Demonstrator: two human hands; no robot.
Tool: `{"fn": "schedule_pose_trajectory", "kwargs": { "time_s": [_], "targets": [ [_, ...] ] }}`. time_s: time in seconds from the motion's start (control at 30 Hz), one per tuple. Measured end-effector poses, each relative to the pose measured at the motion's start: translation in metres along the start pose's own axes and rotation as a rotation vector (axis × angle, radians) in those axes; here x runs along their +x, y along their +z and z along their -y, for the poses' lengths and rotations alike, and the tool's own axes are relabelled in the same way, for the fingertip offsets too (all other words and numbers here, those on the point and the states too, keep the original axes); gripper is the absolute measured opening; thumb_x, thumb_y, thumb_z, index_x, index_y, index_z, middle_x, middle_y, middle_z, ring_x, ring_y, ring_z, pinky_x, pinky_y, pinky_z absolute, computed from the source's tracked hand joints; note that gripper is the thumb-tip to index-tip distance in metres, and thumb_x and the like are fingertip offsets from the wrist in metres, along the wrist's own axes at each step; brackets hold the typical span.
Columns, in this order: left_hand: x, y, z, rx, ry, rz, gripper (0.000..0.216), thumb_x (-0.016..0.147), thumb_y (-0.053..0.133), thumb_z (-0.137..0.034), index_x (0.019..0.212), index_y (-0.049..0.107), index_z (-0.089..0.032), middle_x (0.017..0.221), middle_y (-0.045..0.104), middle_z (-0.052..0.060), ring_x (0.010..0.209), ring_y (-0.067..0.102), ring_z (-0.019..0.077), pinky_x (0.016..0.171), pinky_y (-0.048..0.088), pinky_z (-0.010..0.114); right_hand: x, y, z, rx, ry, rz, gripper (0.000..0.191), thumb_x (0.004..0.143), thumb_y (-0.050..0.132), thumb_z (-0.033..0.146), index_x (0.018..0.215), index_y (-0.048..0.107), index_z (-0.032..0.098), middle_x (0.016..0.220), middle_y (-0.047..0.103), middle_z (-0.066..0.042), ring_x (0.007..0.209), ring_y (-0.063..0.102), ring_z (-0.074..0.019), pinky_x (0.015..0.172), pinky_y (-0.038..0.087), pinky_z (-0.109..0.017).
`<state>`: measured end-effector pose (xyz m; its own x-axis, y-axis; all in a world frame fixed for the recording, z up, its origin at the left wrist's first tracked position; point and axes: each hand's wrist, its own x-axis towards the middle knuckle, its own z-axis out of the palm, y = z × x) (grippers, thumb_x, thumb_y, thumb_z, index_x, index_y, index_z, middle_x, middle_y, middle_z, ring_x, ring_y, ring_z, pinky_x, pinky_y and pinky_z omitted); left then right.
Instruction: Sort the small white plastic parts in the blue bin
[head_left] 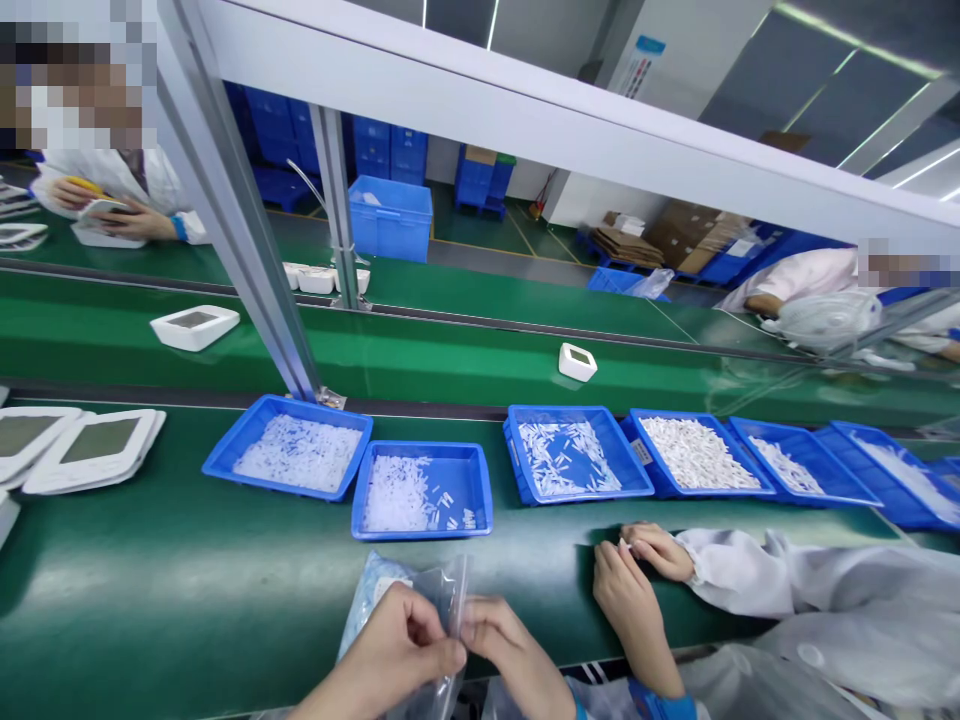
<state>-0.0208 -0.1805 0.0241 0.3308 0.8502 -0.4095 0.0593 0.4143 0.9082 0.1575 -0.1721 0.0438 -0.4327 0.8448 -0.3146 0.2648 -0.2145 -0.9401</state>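
My left hand (397, 645) and my right hand (504, 648) meet at the bottom of the view, both pinching the top edge of a clear plastic bag (420, 590). The bag stands over the green bench (150, 590), just in front of a blue tray (422, 490) that holds small white parts. What is inside the bag I cannot make out.
Several blue trays (577, 455) of small white parts line the bench. White flat devices (94, 450) lie at the left. A co-worker's two hands (637, 580) in white sleeves rest to my right. Beyond, a conveyor belt carries white housings (193, 326); other people work across it.
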Motion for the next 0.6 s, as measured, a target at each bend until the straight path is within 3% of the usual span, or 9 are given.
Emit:
{"fn": "schedule_pose_trajectory", "kwargs": {
  "time_s": [0.1, 0.23, 0.3, 0.37, 0.4, 0.5, 0.53, 0.6],
  "targets": [
    [-0.004, 0.006, -0.016, 0.172, 0.002, 0.005, 0.034, 0.067, 0.067, -0.045, 0.062, 0.052, -0.015, 0.056, 0.048, -0.002, 0.053, 0.041, 0.0091, 0.051, 0.031, 0.021, 0.0, -0.025, -0.012, -0.063, -0.09, -0.023, 0.033, 0.086, 0.053, 0.046, 0.074, 0.068, 0.019, 0.079, 0.063, -0.003, 0.086, 0.057, -0.019, 0.084, 0.045, -0.03],
    [-0.008, 0.009, -0.034, 0.509, 0.071, 0.007, 0.029, 0.077, 0.053, -0.038, 0.059, 0.051, -0.015, 0.058, 0.052, 0.0, 0.059, 0.047, 0.012, 0.055, 0.031, 0.023, -0.002, -0.106, -0.033, -0.066, -0.216, -0.236, 0.04, 0.085, 0.048, 0.052, 0.062, 0.061, 0.022, 0.061, 0.051, -0.001, 0.069, 0.05, -0.0174, 0.069, 0.046, -0.031],
    [-0.006, 0.008, -0.039, 0.582, 0.08, -0.001, 0.028, 0.078, 0.051, -0.036, 0.06, 0.052, -0.015, 0.063, 0.056, 0.001, 0.065, 0.05, 0.0132, 0.06, 0.033, 0.023, 0.0, -0.131, -0.036, -0.018, -0.266, -0.369, 0.043, 0.083, 0.048, 0.055, 0.053, 0.053, 0.025, 0.052, 0.041, 0.0, 0.061, 0.045, -0.0165, 0.061, 0.045, -0.029],
    [-0.003, 0.009, -0.042, 0.583, 0.062, 0.048, 0.028, 0.078, 0.049, -0.032, 0.055, 0.05, -0.015, 0.058, 0.053, 0.0, 0.061, 0.048, 0.0117, 0.059, 0.032, 0.022, 0.005, -0.122, -0.035, 0.052, -0.239, -0.293, 0.047, 0.082, 0.048, 0.058, 0.048, 0.048, 0.025, 0.047, 0.036, 0.002, 0.054, 0.042, -0.015, 0.052, 0.042, -0.028],
    [-0.001, 0.009, -0.044, 0.569, 0.05, 0.085, 0.031, 0.078, 0.049, -0.03, 0.051, 0.049, -0.015, 0.053, 0.05, -0.001, 0.056, 0.045, 0.0106, 0.056, 0.031, 0.022, 0.009, -0.106, -0.033, 0.076, -0.176, -0.129, 0.049, 0.081, 0.047, 0.059, 0.047, 0.047, 0.024, 0.046, 0.036, 0.002, 0.052, 0.042, -0.0144, 0.049, 0.041, -0.027],
    [0.005, 0.013, -0.044, 0.479, 0.017, 0.187, 0.037, 0.08, 0.048, -0.03, 0.046, 0.051, -0.015, 0.043, 0.044, -0.003, 0.046, 0.039, 0.0087, 0.049, 0.028, 0.021, 0.02, -0.044, -0.028, 0.087, -0.13, 0.027, 0.047, 0.077, 0.055, 0.055, 0.047, 0.047, 0.02, 0.044, 0.04, 0.003, 0.045, 0.042, -0.0109, 0.044, 0.036, -0.023],
    [0.007, 0.014, -0.042, 0.441, 0.015, 0.201, 0.036, 0.08, 0.048, -0.03, 0.049, 0.055, -0.014, 0.043, 0.045, -0.003, 0.046, 0.039, 0.0087, 0.048, 0.027, 0.021, 0.023, -0.028, -0.026, 0.111, -0.078, 0.136, 0.045, 0.077, 0.054, 0.054, 0.05, 0.05, 0.018, 0.046, 0.044, 0.003, 0.046, 0.043, -0.0102, 0.046, 0.036, -0.023],
    [0.01, 0.015, -0.035, 0.393, 0.029, 0.199, 0.033, 0.081, 0.049, -0.028, 0.055, 0.063, -0.013, 0.045, 0.049, -0.003, 0.047, 0.042, 0.0089, 0.048, 0.028, 0.02, 0.027, -0.012, -0.023, 0.148, -0.03, 0.248, 0.04, 0.077, 0.055, 0.051, 0.056, 0.054, 0.018, 0.051, 0.05, 0.002, 0.048, 0.046, -0.0097, 0.05, 0.037, -0.023]
  ]
}}
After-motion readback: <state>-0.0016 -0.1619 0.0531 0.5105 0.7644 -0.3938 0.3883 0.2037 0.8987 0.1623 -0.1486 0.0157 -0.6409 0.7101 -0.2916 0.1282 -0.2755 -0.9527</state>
